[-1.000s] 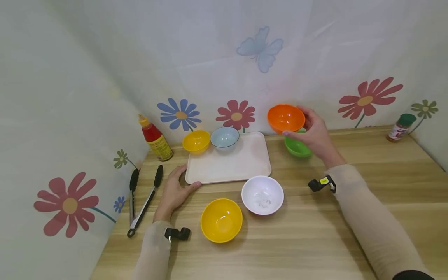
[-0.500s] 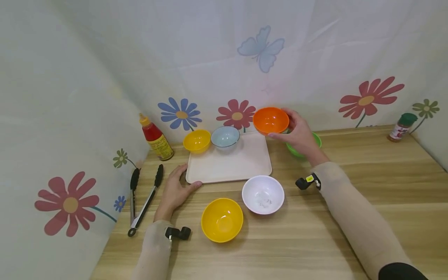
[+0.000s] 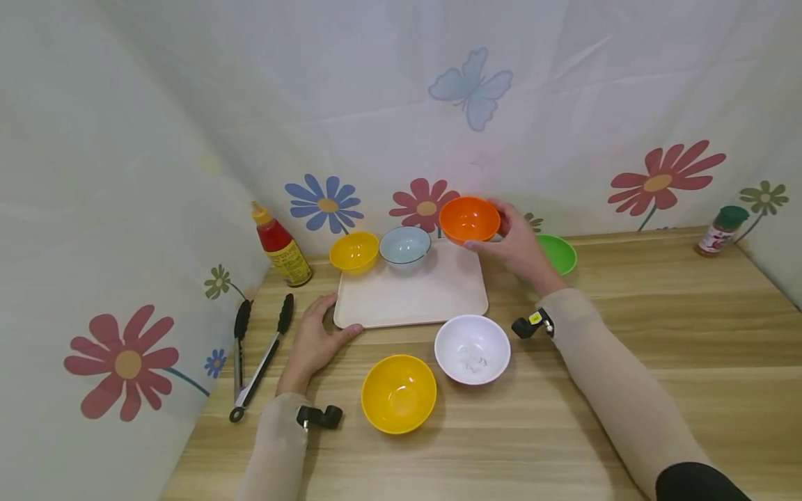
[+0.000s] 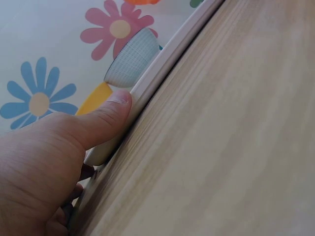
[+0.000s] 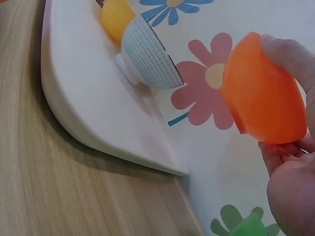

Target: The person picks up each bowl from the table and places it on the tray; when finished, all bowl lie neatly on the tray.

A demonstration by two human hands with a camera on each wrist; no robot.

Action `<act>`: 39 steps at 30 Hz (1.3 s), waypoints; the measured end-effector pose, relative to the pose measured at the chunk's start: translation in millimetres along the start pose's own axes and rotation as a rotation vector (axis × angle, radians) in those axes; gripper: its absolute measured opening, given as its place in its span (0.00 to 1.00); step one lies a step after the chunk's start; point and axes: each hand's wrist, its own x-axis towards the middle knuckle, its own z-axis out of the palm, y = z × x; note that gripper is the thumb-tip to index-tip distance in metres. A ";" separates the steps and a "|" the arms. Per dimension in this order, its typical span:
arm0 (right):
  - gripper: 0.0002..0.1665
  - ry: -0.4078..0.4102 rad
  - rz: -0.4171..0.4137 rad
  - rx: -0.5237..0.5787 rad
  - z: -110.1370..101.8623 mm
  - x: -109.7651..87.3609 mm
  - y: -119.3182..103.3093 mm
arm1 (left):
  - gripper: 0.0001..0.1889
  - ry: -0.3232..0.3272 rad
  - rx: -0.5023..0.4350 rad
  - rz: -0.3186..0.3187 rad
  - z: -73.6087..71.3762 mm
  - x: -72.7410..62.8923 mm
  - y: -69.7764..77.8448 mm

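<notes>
My right hand (image 3: 521, 247) grips an orange bowl (image 3: 470, 223), thumb on one side and fingers on the other, and holds it above the back right part of a pale tray (image 3: 407, 300). The right wrist view shows the orange bowl (image 5: 266, 96) in the air, apart from the tray. On the tray's back left part stand a small yellow bowl (image 3: 354, 254) and a light blue patterned bowl (image 4: 133, 59), side by side. At the tray's front left corner my left hand (image 3: 313, 342) holds the edge between thumb and fingers; some fingers are partly hidden.
In front of the tray stand a white bowl (image 3: 473, 358) with clear bits inside and a larger yellow bowl (image 3: 398, 403). A green bowl (image 3: 560, 255) is behind my right arm. Tongs (image 3: 257, 376) and a sauce bottle (image 3: 283, 250) lie left; a green-capped jar (image 3: 720, 233) stands far right.
My right hand has carried the orange bowl leftward and slightly down, from over the green bowl to above the tray. The left hand has stayed at the tray corner.
</notes>
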 end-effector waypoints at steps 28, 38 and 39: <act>0.58 -0.051 0.064 -0.137 29.3 7.8 30.7 | 0.51 -0.005 0.002 -0.029 0.3 -2.9 4.7; 0.59 -0.069 0.062 -0.150 31.6 10.2 45.0 | 0.51 0.008 0.003 -0.018 -0.2 -1.5 4.9; 0.59 -0.072 0.061 -0.152 31.5 9.9 46.3 | 0.51 0.008 0.006 -0.017 -0.4 -1.5 4.8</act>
